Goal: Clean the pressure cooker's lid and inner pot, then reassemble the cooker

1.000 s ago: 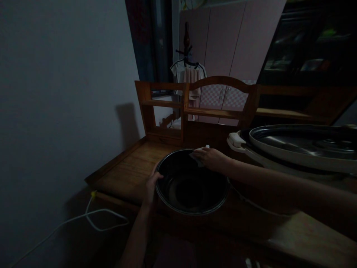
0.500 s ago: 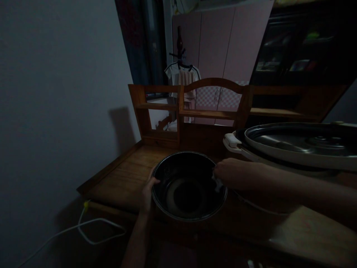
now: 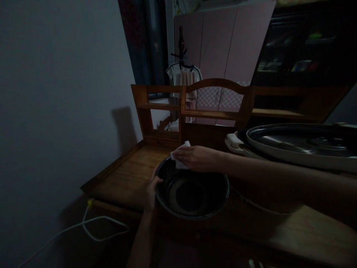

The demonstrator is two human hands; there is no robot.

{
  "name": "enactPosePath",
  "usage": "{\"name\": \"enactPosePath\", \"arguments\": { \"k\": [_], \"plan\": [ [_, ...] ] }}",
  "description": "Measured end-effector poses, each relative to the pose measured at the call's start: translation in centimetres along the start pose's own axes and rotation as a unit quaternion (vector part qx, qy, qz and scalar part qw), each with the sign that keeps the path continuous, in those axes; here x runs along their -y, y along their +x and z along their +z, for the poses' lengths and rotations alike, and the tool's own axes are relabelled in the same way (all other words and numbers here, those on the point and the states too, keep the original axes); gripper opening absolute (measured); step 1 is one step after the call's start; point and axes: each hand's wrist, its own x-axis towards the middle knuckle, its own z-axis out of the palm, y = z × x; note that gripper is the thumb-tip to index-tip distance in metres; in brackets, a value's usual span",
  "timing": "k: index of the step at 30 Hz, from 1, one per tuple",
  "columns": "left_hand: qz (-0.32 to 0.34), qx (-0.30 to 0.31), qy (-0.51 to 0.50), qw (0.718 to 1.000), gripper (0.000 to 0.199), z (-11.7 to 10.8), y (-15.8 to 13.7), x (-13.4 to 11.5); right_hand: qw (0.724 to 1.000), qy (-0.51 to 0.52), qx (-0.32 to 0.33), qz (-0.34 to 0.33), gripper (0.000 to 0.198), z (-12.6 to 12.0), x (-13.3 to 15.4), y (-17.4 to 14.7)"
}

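Observation:
A round black inner pot (image 3: 189,197) is tilted toward me over the wooden desk, its dark inside showing a paler ring at the bottom. My left hand (image 3: 152,190) grips its left side, with the thumb over the rim and the other fingers hidden behind the wall. At the pot's far rim, my right hand (image 3: 192,158) presses a white wipe (image 3: 180,158), tissue or thin cloth, held under its fingers. The right forearm reaches across from the right edge of the view.
An appliance with a large glass lid (image 3: 304,141) and white handle stands at the right. A wooden shelf (image 3: 181,111) runs along the back of the desk (image 3: 125,167). A white cable (image 3: 106,219) hangs at the left, by the wall. The room is dim.
My right hand has moved from the pot's right rim leftward to its far rim, carrying the white wipe. My left hand still holds the pot's left side.

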Motion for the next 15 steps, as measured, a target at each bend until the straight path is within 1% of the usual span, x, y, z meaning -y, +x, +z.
{"name": "enactPosePath", "arguments": {
  "k": [1,3,5,8,11,15],
  "plan": [
    [0.007,0.002,0.002,1.0,0.051,0.0,0.0,0.0,0.999,-0.023,-0.002,-0.032,0.038,1.0,0.3,1.0],
    [0.018,0.018,0.01,1.0,0.048,0.1,-0.1,-0.1,0.997,-0.052,0.006,-0.058,0.034,2.9,0.6,2.4],
    [0.018,0.039,0.013,0.999,0.047,0.0,-0.2,-0.1,0.996,-0.066,0.018,-0.05,0.031,4.8,0.6,2.9],
    [0.01,0.053,-0.004,0.999,0.049,0.0,-0.3,-0.1,0.996,-0.081,0.04,-0.02,0.03,6.9,0.0,2.2],
    [0.001,0.046,-0.015,0.999,0.05,0.1,-0.5,-0.2,0.994,-0.072,0.077,0.015,0.028,7.7,-0.8,0.5],
    [0.009,0.042,0.003,0.999,0.048,0.2,-0.6,-0.4,0.991,-0.025,0.115,0.068,0.023,6.6,-0.2,-2.2]
  ]
}}
